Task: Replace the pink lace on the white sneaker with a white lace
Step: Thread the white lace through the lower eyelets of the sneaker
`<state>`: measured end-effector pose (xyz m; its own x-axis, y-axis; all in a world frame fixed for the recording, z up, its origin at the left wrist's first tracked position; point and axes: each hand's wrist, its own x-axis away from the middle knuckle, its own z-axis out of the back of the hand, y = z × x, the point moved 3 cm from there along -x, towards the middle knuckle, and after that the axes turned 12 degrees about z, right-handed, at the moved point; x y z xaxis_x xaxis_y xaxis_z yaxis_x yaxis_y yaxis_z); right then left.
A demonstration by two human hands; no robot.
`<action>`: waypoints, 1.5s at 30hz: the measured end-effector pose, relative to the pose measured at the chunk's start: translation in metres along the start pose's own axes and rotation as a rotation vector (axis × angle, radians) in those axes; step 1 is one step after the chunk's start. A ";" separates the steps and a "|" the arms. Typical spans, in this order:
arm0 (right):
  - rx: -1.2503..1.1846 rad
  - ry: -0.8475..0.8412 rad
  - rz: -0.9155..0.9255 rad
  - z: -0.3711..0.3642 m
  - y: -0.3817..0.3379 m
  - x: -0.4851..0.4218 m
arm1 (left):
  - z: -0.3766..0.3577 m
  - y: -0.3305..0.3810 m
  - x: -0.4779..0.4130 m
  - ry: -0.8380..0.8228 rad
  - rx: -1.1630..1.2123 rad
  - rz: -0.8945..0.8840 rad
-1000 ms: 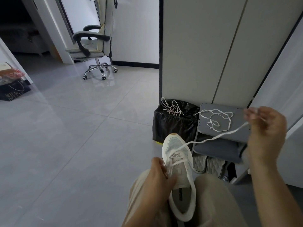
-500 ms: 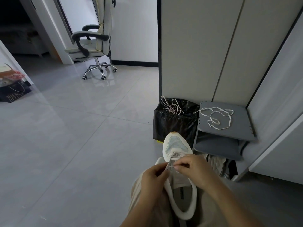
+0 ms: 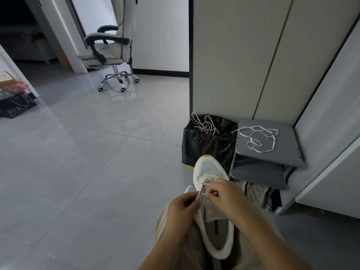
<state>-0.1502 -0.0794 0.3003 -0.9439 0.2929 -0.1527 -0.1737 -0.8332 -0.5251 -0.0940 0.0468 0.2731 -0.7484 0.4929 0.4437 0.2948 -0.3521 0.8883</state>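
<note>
A white sneaker (image 3: 211, 172) lies on my lap, toe pointing away. My left hand (image 3: 182, 209) grips its left eyelet edge. My right hand (image 3: 224, 197) pinches the tip of a white lace (image 3: 203, 194) right at that edge, over the tongue. White lace crosses the lowest eyelets near the toe. The pink lace (image 3: 203, 124) lies tangled on top of a black bag. A second white lace (image 3: 259, 137) lies loose on a grey shelf.
The black plastic bag (image 3: 206, 145) stands against a cabinet (image 3: 243, 55). The grey shoe rack (image 3: 288, 152) beside it holds shoes underneath (image 3: 257, 193). An office chair (image 3: 111, 49) stands far left on the tiled floor (image 3: 87, 152). A dark paper bag (image 3: 15, 108) sits at the left edge.
My right hand came down from pulling the lace taut up at the right and now pinches the lace tip at the eyelets. My left hand stays on the sneaker.
</note>
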 end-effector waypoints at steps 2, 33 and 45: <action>0.045 -0.007 0.007 0.000 -0.001 -0.001 | 0.000 0.001 0.001 -0.003 -0.023 -0.033; -0.526 0.404 -0.213 0.008 0.051 0.002 | 0.209 -0.071 -0.012 0.845 -0.137 0.148; -0.677 0.260 -0.049 -0.001 0.041 0.011 | 0.001 0.019 -0.020 0.146 -0.689 -0.398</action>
<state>-0.1678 -0.1098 0.2765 -0.8276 0.4944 -0.2658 0.0780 -0.3676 -0.9267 -0.0726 0.0309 0.2807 -0.8040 0.5927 0.0473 -0.4070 -0.6067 0.6829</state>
